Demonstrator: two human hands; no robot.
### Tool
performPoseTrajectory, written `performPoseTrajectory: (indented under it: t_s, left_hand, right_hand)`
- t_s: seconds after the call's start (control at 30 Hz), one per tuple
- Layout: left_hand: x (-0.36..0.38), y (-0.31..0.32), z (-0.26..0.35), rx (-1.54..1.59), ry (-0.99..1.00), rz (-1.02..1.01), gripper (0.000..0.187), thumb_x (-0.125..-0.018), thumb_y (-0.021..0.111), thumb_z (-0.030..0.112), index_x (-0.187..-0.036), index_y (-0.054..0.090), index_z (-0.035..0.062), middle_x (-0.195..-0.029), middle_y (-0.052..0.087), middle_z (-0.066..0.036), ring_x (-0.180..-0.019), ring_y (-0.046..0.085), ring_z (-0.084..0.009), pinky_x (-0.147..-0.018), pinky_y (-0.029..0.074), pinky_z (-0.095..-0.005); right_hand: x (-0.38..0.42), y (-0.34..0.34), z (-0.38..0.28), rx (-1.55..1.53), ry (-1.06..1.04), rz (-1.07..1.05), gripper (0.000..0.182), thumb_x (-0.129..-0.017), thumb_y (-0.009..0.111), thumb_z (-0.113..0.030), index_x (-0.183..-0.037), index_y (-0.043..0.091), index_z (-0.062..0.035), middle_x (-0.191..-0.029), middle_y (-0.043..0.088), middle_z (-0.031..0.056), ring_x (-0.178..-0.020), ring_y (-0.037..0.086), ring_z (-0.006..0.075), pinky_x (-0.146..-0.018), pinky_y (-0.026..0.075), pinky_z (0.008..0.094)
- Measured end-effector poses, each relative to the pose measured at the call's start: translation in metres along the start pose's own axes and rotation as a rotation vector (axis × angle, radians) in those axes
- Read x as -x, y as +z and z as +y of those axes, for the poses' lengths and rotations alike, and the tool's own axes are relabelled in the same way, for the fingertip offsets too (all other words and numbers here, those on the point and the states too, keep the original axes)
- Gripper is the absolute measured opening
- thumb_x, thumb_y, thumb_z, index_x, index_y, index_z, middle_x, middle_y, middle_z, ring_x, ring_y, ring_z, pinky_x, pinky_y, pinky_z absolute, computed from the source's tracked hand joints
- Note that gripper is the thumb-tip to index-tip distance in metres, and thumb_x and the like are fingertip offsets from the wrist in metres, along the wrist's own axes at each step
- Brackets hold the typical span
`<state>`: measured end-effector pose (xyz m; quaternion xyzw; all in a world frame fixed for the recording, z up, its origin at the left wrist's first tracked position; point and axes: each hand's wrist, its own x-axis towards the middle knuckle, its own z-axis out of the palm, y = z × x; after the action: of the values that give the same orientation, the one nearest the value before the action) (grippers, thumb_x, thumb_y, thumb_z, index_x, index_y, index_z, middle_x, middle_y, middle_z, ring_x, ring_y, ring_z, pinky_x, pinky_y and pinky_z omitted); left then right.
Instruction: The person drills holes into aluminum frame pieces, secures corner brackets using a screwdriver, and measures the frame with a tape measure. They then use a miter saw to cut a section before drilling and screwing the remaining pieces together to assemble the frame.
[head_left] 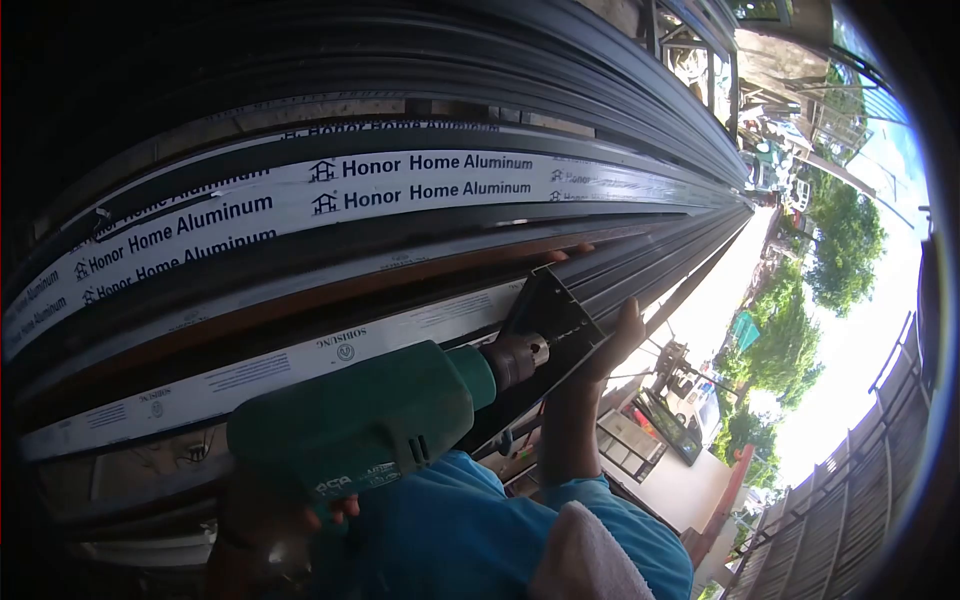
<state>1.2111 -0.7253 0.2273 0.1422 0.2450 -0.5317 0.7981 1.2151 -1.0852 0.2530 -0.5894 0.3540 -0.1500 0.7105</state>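
While my right hand (290, 520) clenched the heavy green drill (360, 420) by its grip, my left hand (605, 345) clasped the stiff, slippery dark aluminum profile (545, 320) at its cut end, against the rack's lower edge.

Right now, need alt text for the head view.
A green electric drill, gripped by the left hand, presses its chuck against a short dark aluminium profile steadied by the right hand. Above lie long stacked aluminium profiles with white "Honor Home Aluminum" film.
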Motion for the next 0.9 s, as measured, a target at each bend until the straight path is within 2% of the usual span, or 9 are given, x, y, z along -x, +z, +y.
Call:
performPoseTrajectory:
  t_s: [0.13, 0.27, 0.33, 0.4, 0.5, 0.6, 0.7, 0.8, 0.9]
  left_hand:
    - [0.002, 0.014, 0.013, 0.199, -0.258, 0.298, 0.063, -0.073, 0.091, 0.010, -0.122, 0.057, -0.0091, -0.092, 0.069, -0.028, -0.083, 0.071, -0.0384, -0.065, 0.061, -0.0454]
    - [0.003, 0.011, 0.007, -0.004, -0.186, 0.184, 0.047, -0.084, 0.083, 0.026, -0.111, 0.062, -0.0065, -0.090, 0.070, -0.025, -0.081, 0.071, -0.0347, -0.066, 0.060, -0.0449]
    - [0.000, 0.014, 0.011, 0.001, -0.239, 0.196, 0.046, -0.086, 0.081, 0.031, -0.110, 0.063, -0.0047, -0.093, 0.070, -0.022, -0.087, 0.070, -0.0327, -0.072, 0.059, -0.0447]
    - [0.003, 0.008, 0.008, -0.118, -0.287, 0.183, 0.049, -0.086, 0.081, 0.034, -0.112, 0.064, -0.0034, -0.100, 0.070, -0.020, -0.096, 0.069, -0.0311, -0.080, 0.058, -0.0445]
    - [0.013, -0.010, 0.000, -0.373, -0.330, 0.142, 0.055, -0.085, 0.082, 0.037, -0.119, 0.063, -0.0017, -0.111, 0.068, -0.019, -0.106, 0.066, -0.0300, -0.090, 0.055, -0.0443]
    - [0.018, -0.002, 0.001, -0.577, -0.174, 0.090, 0.060, -0.086, 0.081, 0.038, -0.126, 0.058, -0.0003, -0.118, 0.065, -0.019, -0.111, 0.064, -0.0305, -0.093, 0.054, -0.0445]
    - [0.010, 0.014, 0.000, -0.744, 0.005, 0.045, 0.065, -0.087, 0.081, 0.039, -0.132, 0.054, 0.0011, -0.124, 0.062, -0.020, -0.116, 0.061, -0.0311, -0.096, 0.053, -0.0448]
    - [0.006, 0.021, 0.001, -0.887, 0.149, 0.009, 0.071, -0.087, 0.080, 0.040, -0.139, 0.050, 0.0025, -0.131, 0.059, -0.020, -0.121, 0.059, -0.0317, -0.099, 0.051, -0.0450]
    - [0.003, 0.020, 0.001, -0.978, 0.255, -0.016, 0.077, -0.088, 0.079, 0.042, -0.146, 0.045, 0.0040, -0.137, 0.056, -0.020, -0.126, 0.057, -0.0322, -0.103, 0.050, -0.0452]
  right_hand:
    - [0.000, 0.000, 0.002, -0.025, -0.022, -0.022, 0.076, -0.090, 0.056, -0.050, -0.141, 0.042, 0.0038, -0.124, 0.063, 0.0291, -0.112, 0.069, 0.0344, -0.093, 0.061, 0.0436]
    - [-0.001, -0.007, 0.007, -0.124, -0.008, -0.011, 0.076, -0.091, 0.049, -0.040, -0.146, 0.031, 0.0090, -0.127, 0.057, 0.0291, -0.116, 0.064, 0.0412, -0.095, 0.061, 0.0500]
    - [-0.003, -0.011, 0.008, -0.173, 0.007, -0.049, 0.076, -0.091, 0.049, -0.040, -0.146, 0.031, 0.0088, -0.127, 0.057, 0.0290, -0.116, 0.064, 0.0417, -0.096, 0.060, 0.0497]
    - [-0.003, -0.011, 0.008, -0.103, -0.012, -0.041, 0.076, -0.091, 0.054, -0.047, -0.143, 0.040, 0.0066, -0.125, 0.063, 0.0284, -0.111, 0.068, 0.0345, -0.093, 0.062, 0.0435]
    - [-0.003, -0.011, 0.007, -0.046, -0.022, -0.036, 0.076, -0.091, 0.057, -0.051, -0.140, 0.045, 0.0058, -0.123, 0.065, 0.0280, -0.108, 0.071, 0.0308, -0.092, 0.062, 0.0400]
    - [-0.003, -0.012, 0.006, -0.019, -0.029, -0.037, 0.076, -0.091, 0.058, -0.051, -0.140, 0.045, 0.0059, -0.124, 0.065, 0.0277, -0.108, 0.071, 0.0309, -0.093, 0.062, 0.0401]
    - [-0.004, -0.017, 0.008, -0.031, -0.032, -0.040, 0.077, -0.092, 0.051, -0.046, -0.144, 0.036, 0.0086, -0.128, 0.060, 0.0285, -0.114, 0.066, 0.0382, -0.095, 0.060, 0.0462]
    - [-0.006, -0.014, 0.007, -0.014, -0.042, -0.042, 0.077, -0.090, 0.056, -0.048, -0.142, 0.041, 0.0073, -0.126, 0.063, 0.0275, -0.112, 0.068, 0.0346, -0.095, 0.060, 0.0434]
    - [-0.006, -0.015, 0.006, 0.033, -0.050, -0.039, 0.078, -0.091, 0.051, -0.047, -0.144, 0.037, 0.0087, -0.127, 0.061, 0.0286, -0.113, 0.067, 0.0379, -0.097, 0.059, 0.0460]
